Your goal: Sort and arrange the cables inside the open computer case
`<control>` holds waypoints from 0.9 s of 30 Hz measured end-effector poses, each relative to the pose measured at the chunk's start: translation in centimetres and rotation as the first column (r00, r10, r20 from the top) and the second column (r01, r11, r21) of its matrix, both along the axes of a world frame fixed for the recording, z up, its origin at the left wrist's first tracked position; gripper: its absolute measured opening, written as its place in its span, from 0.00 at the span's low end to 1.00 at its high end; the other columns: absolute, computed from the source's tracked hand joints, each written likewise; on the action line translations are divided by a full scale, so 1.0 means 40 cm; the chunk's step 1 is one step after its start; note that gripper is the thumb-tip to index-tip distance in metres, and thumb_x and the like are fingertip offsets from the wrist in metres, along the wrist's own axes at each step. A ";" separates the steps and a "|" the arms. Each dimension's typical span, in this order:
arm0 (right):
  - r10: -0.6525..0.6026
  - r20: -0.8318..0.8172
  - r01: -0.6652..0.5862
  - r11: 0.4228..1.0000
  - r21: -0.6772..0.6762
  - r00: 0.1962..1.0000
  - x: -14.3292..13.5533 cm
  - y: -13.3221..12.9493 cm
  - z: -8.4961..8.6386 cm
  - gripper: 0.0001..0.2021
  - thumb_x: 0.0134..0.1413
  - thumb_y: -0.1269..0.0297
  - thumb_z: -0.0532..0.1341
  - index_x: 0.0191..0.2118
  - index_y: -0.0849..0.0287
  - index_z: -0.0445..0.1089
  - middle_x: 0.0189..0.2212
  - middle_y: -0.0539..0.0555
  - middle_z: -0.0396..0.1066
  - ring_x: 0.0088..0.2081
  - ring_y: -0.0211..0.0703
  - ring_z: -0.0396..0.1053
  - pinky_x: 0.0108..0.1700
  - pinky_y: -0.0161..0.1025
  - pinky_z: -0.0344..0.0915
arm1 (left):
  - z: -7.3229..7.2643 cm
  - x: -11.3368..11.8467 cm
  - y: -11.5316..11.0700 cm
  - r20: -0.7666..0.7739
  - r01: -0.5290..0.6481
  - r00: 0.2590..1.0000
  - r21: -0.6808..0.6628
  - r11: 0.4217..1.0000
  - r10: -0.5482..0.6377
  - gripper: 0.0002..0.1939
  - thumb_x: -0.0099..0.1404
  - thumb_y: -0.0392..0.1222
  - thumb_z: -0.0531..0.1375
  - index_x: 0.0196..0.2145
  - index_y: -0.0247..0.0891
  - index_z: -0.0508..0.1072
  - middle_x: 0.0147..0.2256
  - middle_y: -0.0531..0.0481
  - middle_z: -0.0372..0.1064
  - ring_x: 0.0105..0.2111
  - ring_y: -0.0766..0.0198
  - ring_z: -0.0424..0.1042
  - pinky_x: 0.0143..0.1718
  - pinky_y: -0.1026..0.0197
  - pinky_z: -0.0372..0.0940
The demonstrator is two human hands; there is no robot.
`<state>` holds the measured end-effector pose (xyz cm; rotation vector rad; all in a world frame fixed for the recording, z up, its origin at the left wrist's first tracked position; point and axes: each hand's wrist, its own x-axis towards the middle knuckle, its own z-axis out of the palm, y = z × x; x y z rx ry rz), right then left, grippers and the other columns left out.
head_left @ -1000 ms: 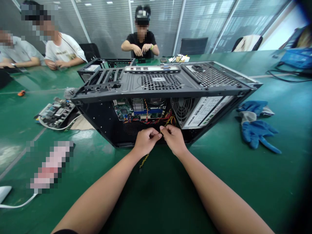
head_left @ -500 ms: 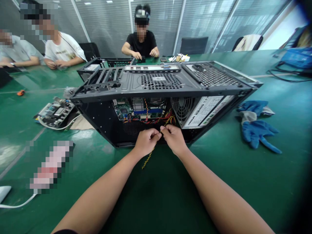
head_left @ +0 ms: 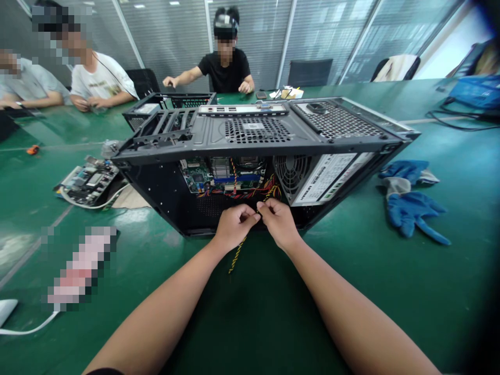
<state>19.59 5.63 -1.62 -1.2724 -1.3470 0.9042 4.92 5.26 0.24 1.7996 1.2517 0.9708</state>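
Observation:
Both my hands meet at the open side of a black computer case (head_left: 250, 152). My left hand (head_left: 236, 225) pinches a twisted yellow-and-black cable (head_left: 236, 256), whose free end hangs down towards me. Close beside it, my right hand (head_left: 276, 219) is closed on the same cable a little higher up. Above my hands the cable runs to a bundle of coloured wires (head_left: 250, 195) inside the case. A green motherboard (head_left: 198, 178) shows behind the bundle, and a power supply with a fan (head_left: 292, 174) sits at the right.
Blue gloves (head_left: 410, 211) lie right of the case. A loose circuit board (head_left: 91, 179) and a blurred-out pink object (head_left: 84, 265) with a white cable lie left. A second case frame (head_left: 146, 108) stands behind. Three people sit across the table (head_left: 429, 291).
The person in black opposite has stretched one arm out to the left. My hands hold nearly the same place, and the cable's hanging end has shifted very slightly.

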 end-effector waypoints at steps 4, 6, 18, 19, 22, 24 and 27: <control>-0.023 0.028 0.022 1.000 0.020 0.999 -0.002 -0.002 0.008 0.18 0.55 0.55 0.59 0.20 0.56 0.57 0.16 0.44 0.53 0.22 0.36 0.51 0.26 0.36 0.50 | -0.009 0.005 -0.005 0.024 -0.029 0.999 0.055 0.998 0.028 0.09 0.56 0.44 0.66 0.27 0.37 0.72 0.23 0.55 0.71 0.22 0.69 0.66 0.26 0.66 0.59; -0.020 0.031 0.020 1.000 0.014 0.999 -0.003 -0.002 0.010 0.18 0.55 0.55 0.60 0.20 0.56 0.57 0.17 0.44 0.53 0.22 0.36 0.51 0.26 0.36 0.50 | -0.012 0.005 -0.006 0.020 -0.044 0.999 0.074 0.996 0.043 0.09 0.57 0.44 0.65 0.26 0.37 0.72 0.22 0.55 0.70 0.22 0.70 0.65 0.26 0.66 0.58; 0.034 0.006 -0.034 0.999 -0.008 0.999 0.003 0.003 0.000 0.19 0.57 0.54 0.58 0.20 0.55 0.55 0.15 0.44 0.51 0.20 0.35 0.49 0.24 0.36 0.48 | 0.006 -0.002 0.001 -0.036 0.073 0.997 0.031 0.997 -0.072 0.14 0.65 0.43 0.57 0.24 0.36 0.72 0.23 0.52 0.73 0.24 0.67 0.69 0.29 0.64 0.58; 0.038 0.002 -0.038 0.999 -0.009 0.999 0.003 0.003 0.000 0.19 0.57 0.54 0.58 0.20 0.55 0.55 0.15 0.44 0.51 0.20 0.35 0.49 0.24 0.36 0.48 | 0.007 -0.003 0.003 -0.030 0.080 0.996 0.020 0.997 -0.079 0.14 0.65 0.43 0.57 0.24 0.36 0.72 0.24 0.52 0.73 0.24 0.66 0.69 0.29 0.64 0.58; 0.029 -0.007 -0.029 0.999 -0.018 1.000 0.002 0.003 0.000 0.19 0.56 0.52 0.58 0.20 0.55 0.55 0.14 0.44 0.51 0.20 0.35 0.49 0.24 0.36 0.48 | 0.006 -0.005 0.004 -0.019 0.079 0.997 0.007 0.997 -0.079 0.13 0.65 0.44 0.57 0.24 0.36 0.72 0.24 0.52 0.74 0.25 0.66 0.70 0.30 0.64 0.59; 0.013 -0.012 -0.014 1.000 -0.023 1.000 0.002 0.003 -0.002 0.20 0.55 0.50 0.59 0.20 0.55 0.56 0.14 0.44 0.52 0.20 0.36 0.49 0.24 0.36 0.48 | 0.006 -0.004 0.003 -0.018 0.062 0.998 0.016 0.998 -0.062 0.13 0.64 0.44 0.58 0.25 0.37 0.73 0.25 0.52 0.74 0.25 0.66 0.69 0.30 0.64 0.59; 0.001 -0.023 -0.002 1.000 -0.026 1.000 0.001 0.003 -0.003 0.21 0.53 0.47 0.60 0.20 0.55 0.56 0.15 0.45 0.52 0.20 0.36 0.50 0.23 0.36 0.48 | 0.006 -0.002 0.000 -0.020 0.033 0.999 0.033 0.999 -0.032 0.11 0.63 0.45 0.60 0.26 0.37 0.74 0.25 0.54 0.72 0.25 0.67 0.68 0.30 0.64 0.58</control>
